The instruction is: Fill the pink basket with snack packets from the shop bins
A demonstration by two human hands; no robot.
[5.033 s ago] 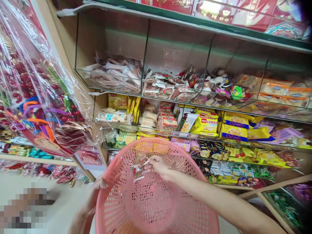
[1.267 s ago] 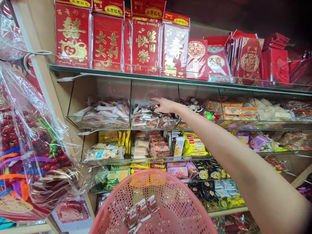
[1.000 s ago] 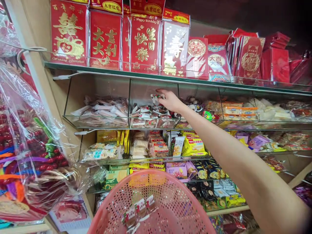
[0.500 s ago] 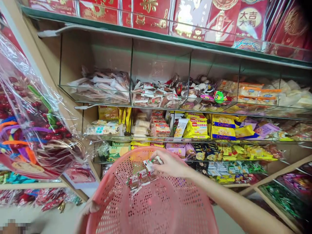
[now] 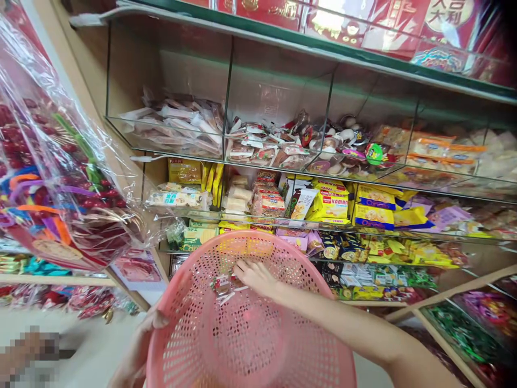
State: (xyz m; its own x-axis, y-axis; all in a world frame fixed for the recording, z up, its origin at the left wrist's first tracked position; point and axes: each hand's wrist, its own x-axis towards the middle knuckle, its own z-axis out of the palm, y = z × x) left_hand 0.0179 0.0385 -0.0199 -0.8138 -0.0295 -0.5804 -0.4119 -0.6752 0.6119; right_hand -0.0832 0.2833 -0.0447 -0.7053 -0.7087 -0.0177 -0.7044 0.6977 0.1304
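A pink plastic basket (image 5: 258, 328) with a perforated wall tilts toward me in front of the shelves. My left hand (image 5: 139, 345) grips its left rim, the thumb showing on the edge. Inside the basket, my right hand (image 5: 256, 277) is against the far wall, back of the hand up and fingers curled down over small wrapped snack packets (image 5: 221, 284). These packets are clear with red and white print, and white sticks show below them. The right fingertips and whatever lies under them are hidden.
Clear-fronted shelf bins hold stick-like packets (image 5: 177, 126), red and white wrapped sweets (image 5: 262, 145), yellow snack bags (image 5: 329, 200) and orange-edged packs (image 5: 444, 148). At left, a plastic-wrapped decoration (image 5: 72, 215) juts out. A blurred-out patch (image 5: 30, 350) lies at the lower left.
My right hand has moved left and down in the basket, now covering packets that showed before. The white packet it was pinching is out of sight. The shelves have shifted in view.
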